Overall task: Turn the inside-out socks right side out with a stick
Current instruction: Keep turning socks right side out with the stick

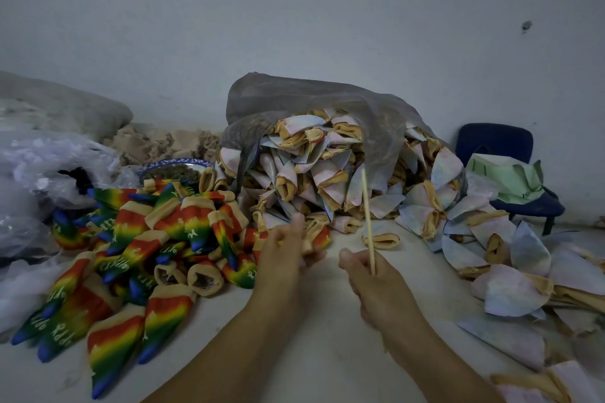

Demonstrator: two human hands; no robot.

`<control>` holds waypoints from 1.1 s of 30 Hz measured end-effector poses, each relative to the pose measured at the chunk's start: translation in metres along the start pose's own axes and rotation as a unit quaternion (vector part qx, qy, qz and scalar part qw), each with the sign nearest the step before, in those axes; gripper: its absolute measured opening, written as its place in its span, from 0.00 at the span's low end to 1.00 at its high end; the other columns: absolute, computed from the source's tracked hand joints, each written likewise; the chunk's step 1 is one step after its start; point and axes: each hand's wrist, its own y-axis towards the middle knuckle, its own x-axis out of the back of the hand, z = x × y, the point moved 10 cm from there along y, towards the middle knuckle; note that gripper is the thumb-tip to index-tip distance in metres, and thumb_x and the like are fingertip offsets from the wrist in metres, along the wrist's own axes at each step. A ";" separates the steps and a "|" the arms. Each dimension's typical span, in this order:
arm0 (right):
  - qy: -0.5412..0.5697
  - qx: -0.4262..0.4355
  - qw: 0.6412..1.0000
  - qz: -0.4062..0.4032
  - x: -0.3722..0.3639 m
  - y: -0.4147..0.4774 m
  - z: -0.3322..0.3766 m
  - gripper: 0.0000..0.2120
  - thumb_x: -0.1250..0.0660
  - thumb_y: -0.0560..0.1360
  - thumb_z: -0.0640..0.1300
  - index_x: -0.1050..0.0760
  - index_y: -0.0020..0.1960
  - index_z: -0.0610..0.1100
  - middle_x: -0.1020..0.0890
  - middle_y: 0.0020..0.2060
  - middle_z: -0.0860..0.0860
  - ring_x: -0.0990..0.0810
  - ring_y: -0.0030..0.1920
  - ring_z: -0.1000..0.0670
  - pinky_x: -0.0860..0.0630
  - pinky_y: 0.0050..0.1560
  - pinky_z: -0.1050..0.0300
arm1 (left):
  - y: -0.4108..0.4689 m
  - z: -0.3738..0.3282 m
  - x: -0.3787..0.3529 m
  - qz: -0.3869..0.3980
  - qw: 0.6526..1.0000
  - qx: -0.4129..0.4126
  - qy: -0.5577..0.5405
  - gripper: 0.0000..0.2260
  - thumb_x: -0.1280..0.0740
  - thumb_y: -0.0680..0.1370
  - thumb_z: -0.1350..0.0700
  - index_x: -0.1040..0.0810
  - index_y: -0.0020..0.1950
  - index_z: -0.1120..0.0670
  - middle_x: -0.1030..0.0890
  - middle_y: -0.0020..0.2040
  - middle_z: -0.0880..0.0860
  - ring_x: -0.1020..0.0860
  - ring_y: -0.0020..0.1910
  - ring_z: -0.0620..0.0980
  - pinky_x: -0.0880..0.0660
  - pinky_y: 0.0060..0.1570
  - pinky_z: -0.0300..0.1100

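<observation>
My right hand (373, 285) pinches the lower end of a thin pale stick (366, 213), which stands nearly upright in front of the pile of inside-out socks (330, 180). These socks are pale, with tan cuffs. My left hand (284, 255) holds a sock (319, 239) whose tan cuff and red-orange part show past the fingers; motion blurs it. The stick is apart from that sock. A heap of rainbow socks (157, 239), right side out, lies to the left of my left hand.
A grey plastic bag (294, 98) drapes over the pale pile. More pale socks (510, 275) spread to the right. Clear plastic bags (42, 173) lie at the far left, a patterned bowl (173, 170) behind the rainbow heap, and a blue chair (497, 147) at the back right.
</observation>
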 end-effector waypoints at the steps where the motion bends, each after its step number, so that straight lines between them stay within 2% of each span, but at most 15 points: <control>1: -0.036 0.014 0.999 -0.006 0.002 -0.001 0.003 0.20 0.42 0.74 0.64 0.24 0.46 0.49 0.30 0.27 0.55 0.33 0.24 0.59 0.37 0.28 0.63 | 0.006 0.009 0.006 -0.016 0.991 0.056 -0.119 0.21 0.33 0.74 0.39 0.24 0.48 0.58 0.19 0.35 0.53 0.18 0.34 0.46 0.19 0.38 0.43; 3: -0.111 0.045 0.993 0.001 0.003 -0.004 0.008 0.24 0.51 0.73 0.69 0.25 0.44 0.53 0.28 0.30 0.54 0.27 0.31 0.56 0.34 0.33 0.62 | 0.008 0.019 0.007 -0.019 0.938 0.143 -0.316 0.21 0.33 0.75 0.40 0.23 0.47 0.60 0.20 0.34 0.54 0.20 0.31 0.46 0.20 0.32 0.41; 5: -0.216 0.086 0.972 0.031 0.001 -0.008 0.014 0.24 0.54 0.75 0.67 0.26 0.41 0.55 0.23 0.33 0.53 0.23 0.37 0.56 0.29 0.38 0.59 | 0.011 0.020 0.009 -0.010 0.903 0.172 -0.395 0.23 0.33 0.75 0.39 0.22 0.48 0.60 0.19 0.35 0.54 0.19 0.31 0.46 0.20 0.32 0.39; 8: -0.359 0.143 0.917 0.095 -0.011 -0.013 0.017 0.20 0.53 0.79 0.61 0.27 0.44 0.52 0.19 0.40 0.52 0.21 0.43 0.55 0.25 0.46 0.53 | 0.017 0.017 0.014 -0.011 0.893 0.161 -0.419 0.24 0.34 0.75 0.38 0.20 0.47 0.60 0.18 0.35 0.53 0.18 0.31 0.46 0.19 0.32 0.40; 10: -0.419 0.172 0.886 0.096 -0.015 -0.013 0.020 0.19 0.51 0.80 0.60 0.27 0.46 0.50 0.19 0.40 0.52 0.22 0.41 0.53 0.26 0.45 0.53 | 0.019 0.018 0.017 -0.022 0.893 0.162 -0.419 0.25 0.34 0.74 0.37 0.20 0.46 0.60 0.18 0.33 0.53 0.18 0.30 0.46 0.19 0.32 0.40; 13: -0.467 0.183 0.862 0.071 -0.017 -0.011 0.023 0.19 0.51 0.80 0.60 0.29 0.47 0.49 0.21 0.38 0.52 0.23 0.40 0.52 0.27 0.41 0.53 | 0.019 0.020 0.019 -0.023 0.907 0.160 -0.388 0.22 0.29 0.72 0.40 0.19 0.44 0.60 0.19 0.33 0.54 0.18 0.31 0.47 0.19 0.33 0.41; 17: -0.482 0.175 0.857 0.055 -0.019 -0.010 0.022 0.18 0.51 0.81 0.60 0.30 0.46 0.49 0.24 0.35 0.53 0.23 0.40 0.50 0.28 0.40 0.55 | 0.015 0.020 0.012 0.016 0.932 0.152 -0.329 0.11 0.26 0.70 0.51 0.16 0.34 0.59 0.20 0.33 0.54 0.18 0.33 0.47 0.19 0.35 0.41; 18: -0.484 0.177 0.856 0.052 -0.019 -0.010 0.023 0.18 0.51 0.81 0.60 0.31 0.45 0.49 0.26 0.34 0.54 0.23 0.39 0.50 0.28 0.40 0.55 | 0.014 0.020 0.010 0.026 0.941 0.147 -0.304 0.10 0.27 0.71 0.53 0.16 0.35 0.59 0.20 0.33 0.54 0.18 0.33 0.47 0.19 0.35 0.41; 22: -0.472 0.186 0.860 0.051 -0.019 -0.011 0.025 0.18 0.50 0.81 0.59 0.31 0.43 0.49 0.27 0.33 0.54 0.23 0.38 0.50 0.28 0.39 0.55 | 0.013 0.022 0.005 0.032 0.953 0.134 -0.271 0.07 0.29 0.75 0.57 0.23 0.48 0.60 0.20 0.33 0.54 0.17 0.35 0.48 0.17 0.40 0.43; 24: -0.462 0.199 0.863 0.053 -0.019 -0.012 0.026 0.18 0.49 0.80 0.59 0.28 0.44 0.49 0.25 0.33 0.53 0.23 0.38 0.50 0.28 0.39 0.54 | 0.013 0.020 0.003 0.043 0.950 0.128 -0.280 0.08 0.29 0.73 0.57 0.24 0.45 0.60 0.22 0.32 0.54 0.18 0.34 0.47 0.17 0.41 0.43; 28: -0.450 0.218 0.865 0.047 -0.024 -0.013 0.029 0.19 0.49 0.80 0.60 0.25 0.48 0.49 0.20 0.37 0.52 0.22 0.40 0.51 0.25 0.42 0.53 | 0.007 0.018 -0.006 0.077 0.948 0.119 -0.284 0.11 0.28 0.70 0.52 0.23 0.31 0.56 0.28 0.26 0.51 0.20 0.33 0.46 0.19 0.37 0.42; 31: -0.425 0.214 0.879 0.033 -0.028 -0.014 0.027 0.20 0.49 0.80 0.60 0.25 0.48 0.49 0.20 0.38 0.51 0.22 0.40 0.51 0.25 0.42 0.53 | 0.006 0.018 -0.009 0.078 0.944 0.114 -0.300 0.16 0.30 0.73 0.47 0.26 0.30 0.53 0.33 0.22 0.49 0.24 0.27 0.45 0.20 0.35 0.41; 33: -0.396 0.192 0.897 0.029 -0.032 -0.014 0.021 0.19 0.49 0.80 0.60 0.24 0.47 0.50 0.19 0.39 0.52 0.21 0.40 0.51 0.24 0.43 0.53 | 0.005 0.018 -0.010 0.079 0.947 0.110 -0.293 0.16 0.30 0.73 0.48 0.27 0.29 0.52 0.35 0.21 0.48 0.26 0.25 0.45 0.20 0.34 0.40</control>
